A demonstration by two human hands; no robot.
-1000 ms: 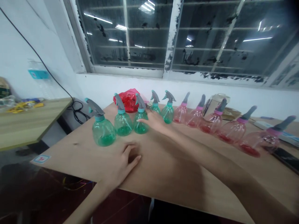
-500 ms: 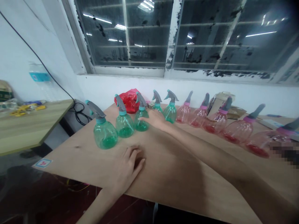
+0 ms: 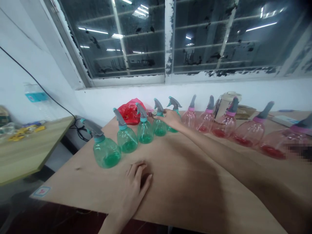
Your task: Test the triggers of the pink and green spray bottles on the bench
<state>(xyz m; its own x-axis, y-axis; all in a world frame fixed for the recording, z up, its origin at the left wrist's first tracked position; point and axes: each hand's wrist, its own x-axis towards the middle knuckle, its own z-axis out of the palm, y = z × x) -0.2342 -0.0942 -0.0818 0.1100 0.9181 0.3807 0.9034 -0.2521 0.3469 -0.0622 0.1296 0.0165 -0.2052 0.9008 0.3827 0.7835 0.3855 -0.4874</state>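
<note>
Several green spray bottles stand in a slanting row, each with some green liquid at the bottom and a grey trigger head. The nearest green bottle (image 3: 106,152) is at the left end. My right hand (image 3: 172,118) reaches across the table, its fingers closed at the neck of the fourth green spray bottle (image 3: 160,127). Behind that hand the fifth green bottle (image 3: 175,103) is partly hidden. My left hand (image 3: 135,185) rests on the table near the front edge, holding nothing, with fingers loosely bent and apart.
Several pink spray bottles (image 3: 224,125) continue the row to the right. A red plastic bag (image 3: 130,112) lies behind the green bottles. A carton (image 3: 225,104) stands by the wall under the window. Another table (image 3: 31,152) is at the left, past a gap with black cable (image 3: 84,131).
My right hand has moved from beside the third green bottle to the neck of the fourth. My left hand stays on the table. The camera view has shifted slightly.
</note>
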